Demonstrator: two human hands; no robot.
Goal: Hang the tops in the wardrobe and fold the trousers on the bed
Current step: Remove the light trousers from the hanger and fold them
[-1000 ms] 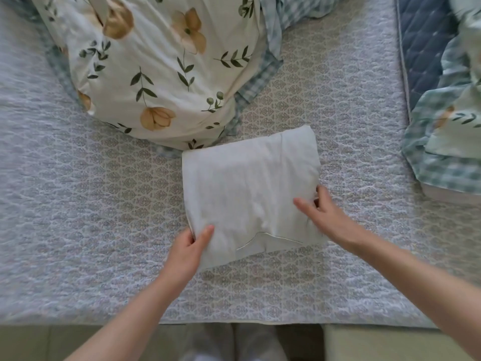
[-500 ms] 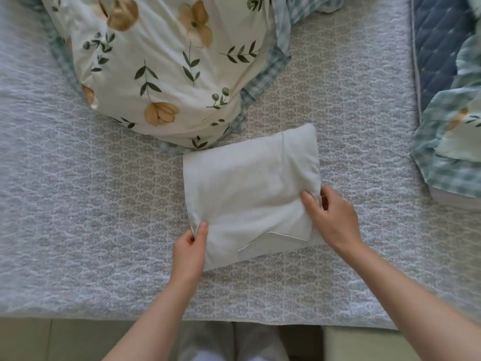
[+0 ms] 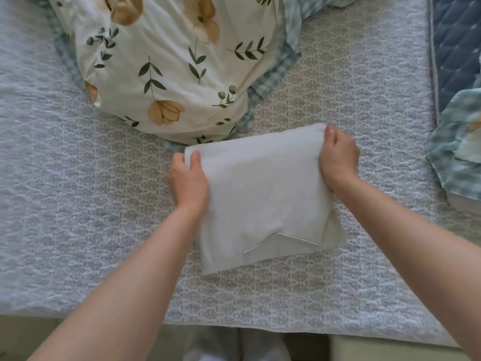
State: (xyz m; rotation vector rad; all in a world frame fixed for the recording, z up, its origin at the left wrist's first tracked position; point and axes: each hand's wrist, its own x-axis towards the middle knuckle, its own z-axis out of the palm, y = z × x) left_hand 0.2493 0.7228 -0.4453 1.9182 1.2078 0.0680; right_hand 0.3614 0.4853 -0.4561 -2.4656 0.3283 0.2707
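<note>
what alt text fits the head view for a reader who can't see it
The left hand and right hand grip the far corners of a folded white garment on a patterned grey bedspread. A floral duvet lies bunched just beyond it.

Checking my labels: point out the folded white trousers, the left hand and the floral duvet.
folded white trousers (image 3: pixel 263 201), head view, middle of the top layer.
left hand (image 3: pixel 188 179), head view, back of the hand.
floral duvet (image 3: pixel 169 61), head view, cream printed face.

Trousers (image 3: pixel 260 199) hide fingers of left hand (image 3: pixel 188 183), right hand (image 3: pixel 338 160).
</note>
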